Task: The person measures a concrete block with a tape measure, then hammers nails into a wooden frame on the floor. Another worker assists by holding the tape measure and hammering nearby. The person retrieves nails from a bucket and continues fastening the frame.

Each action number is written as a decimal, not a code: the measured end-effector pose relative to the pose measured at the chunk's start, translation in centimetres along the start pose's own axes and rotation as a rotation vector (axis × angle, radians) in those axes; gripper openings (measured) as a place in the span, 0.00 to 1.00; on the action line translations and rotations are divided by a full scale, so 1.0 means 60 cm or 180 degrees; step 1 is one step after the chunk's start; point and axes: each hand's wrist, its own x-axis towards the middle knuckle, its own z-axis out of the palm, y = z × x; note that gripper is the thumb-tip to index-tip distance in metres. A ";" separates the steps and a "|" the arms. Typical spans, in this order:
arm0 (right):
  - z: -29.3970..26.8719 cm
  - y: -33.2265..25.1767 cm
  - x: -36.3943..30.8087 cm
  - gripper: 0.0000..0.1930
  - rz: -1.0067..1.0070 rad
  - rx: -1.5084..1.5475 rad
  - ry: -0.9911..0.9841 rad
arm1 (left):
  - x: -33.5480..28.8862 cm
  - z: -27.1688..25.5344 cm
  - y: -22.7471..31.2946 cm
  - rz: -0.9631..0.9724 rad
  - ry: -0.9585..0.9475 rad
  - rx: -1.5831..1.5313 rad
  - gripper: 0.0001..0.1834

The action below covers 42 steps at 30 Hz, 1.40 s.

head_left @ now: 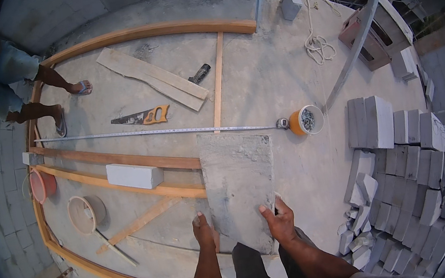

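A flat grey, cement-stained board point(239, 176) is tilted in front of my legs, its far end over the ends of two timber beams. My right hand point(279, 219) is closed on its right edge, thumb on top. At the opposite edge, my left hand point(205, 232) grips with the thumb showing and the other fingers mostly hidden. Just beyond the board, an extended tape measure point(282, 123) crosses the floor to the left. Its case sits beside an orange bucket point(296, 123) of small metal pieces.
Timber beams point(115, 155) frame the floor, with a white block point(135, 178) across two. A handsaw point(157, 115) and rough plank point(156, 80) lie beyond. Buckets point(86, 214) stand left; a person's legs point(47, 104) are far left. Grey blocks point(379, 121) and rubble are piled right.
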 end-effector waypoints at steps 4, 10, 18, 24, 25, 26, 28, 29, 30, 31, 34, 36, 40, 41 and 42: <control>-0.058 -0.003 0.017 0.12 -0.0187 -0.0549 -0.0232 | -0.035 0.056 -0.003 0.0253 -0.0517 -0.0163 0.40; -0.119 0.024 0.018 0.24 -0.0887 -0.1169 -0.0351 | -0.160 0.170 0.062 0.0041 -0.1933 -0.1207 0.40; -0.163 0.102 -0.017 0.35 -0.1365 -0.1980 -0.1105 | -0.204 0.251 0.013 -0.0475 -0.1357 -0.0908 0.34; -0.182 0.128 -0.017 0.33 -0.0961 -0.1523 -0.1575 | -0.166 0.239 -0.031 -0.0307 -0.1258 -0.0749 0.28; -0.184 0.127 -0.008 0.33 -0.0509 -0.1250 -0.1620 | -0.165 0.236 -0.023 -0.0273 -0.1348 -0.0580 0.27; -0.182 0.125 0.006 0.34 -0.0069 -0.0978 -0.1659 | -0.165 0.233 -0.010 -0.0250 -0.1459 -0.0422 0.26; -0.185 0.115 0.038 0.36 0.1092 0.0016 -0.1526 | -0.167 0.231 0.023 0.0211 -0.1789 0.0325 0.28; -0.194 0.111 0.069 0.38 0.1809 0.0736 -0.1338 | -0.175 0.227 0.037 0.0465 -0.1937 0.0624 0.28; -0.204 0.105 0.099 0.39 0.2492 0.1506 -0.1137 | -0.192 0.226 0.045 0.1024 -0.1878 0.1064 0.30; -0.216 0.099 0.126 0.40 0.2670 0.1846 -0.0925 | -0.210 0.228 0.048 0.1616 -0.1788 0.1433 0.31; -0.219 0.094 0.175 0.37 0.2787 0.2060 -0.0774 | -0.226 0.228 0.052 0.2955 -0.1700 0.2554 0.36; -0.202 0.101 0.174 0.30 0.2801 0.1913 -0.0642 | -0.220 0.220 0.038 0.3241 -0.1730 0.2824 0.40; -0.162 0.148 0.123 0.30 0.2637 0.2206 -0.0555 | -0.171 0.174 -0.029 0.2830 -0.1311 0.3414 0.43; -0.147 0.173 0.119 0.30 0.2686 0.2260 -0.0609 | -0.155 0.155 -0.056 0.2465 -0.0938 0.3360 0.43; -0.133 0.203 0.114 0.31 0.2708 0.2337 -0.0681 | -0.139 0.135 -0.089 0.2302 -0.0490 0.3316 0.43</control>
